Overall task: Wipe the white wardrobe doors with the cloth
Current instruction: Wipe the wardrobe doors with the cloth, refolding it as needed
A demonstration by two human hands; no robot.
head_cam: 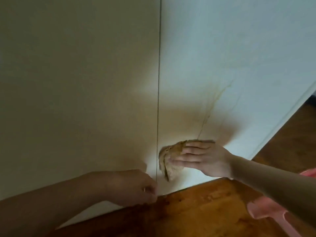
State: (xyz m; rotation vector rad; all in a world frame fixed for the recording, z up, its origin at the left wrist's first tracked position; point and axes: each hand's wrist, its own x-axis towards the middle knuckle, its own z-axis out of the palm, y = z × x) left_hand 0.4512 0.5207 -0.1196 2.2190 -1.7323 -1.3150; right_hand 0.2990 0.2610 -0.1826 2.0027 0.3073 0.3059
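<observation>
Two white wardrobe doors fill the view, the left door (pixel 77 91) and the right door (pixel 230 57), split by a thin vertical gap. My right hand (pixel 203 158) lies flat with straight fingers, pressing a folded tan cloth (pixel 168 158) against the bottom of the right door, just right of the gap. My left hand (pixel 135 187) rests low at the gap near the floor, its fingers curled in against the left door's lower edge; what they hold, if anything, is hidden. Faint streaks run up the right door above the cloth.
A reddish-brown wooden floor (pixel 196 211) runs along the foot of the doors. A pink garment (pixel 266 209) shows at the lower right. The right door's outer edge (pixel 280 124) slants down toward the floor, with dark floor beyond it.
</observation>
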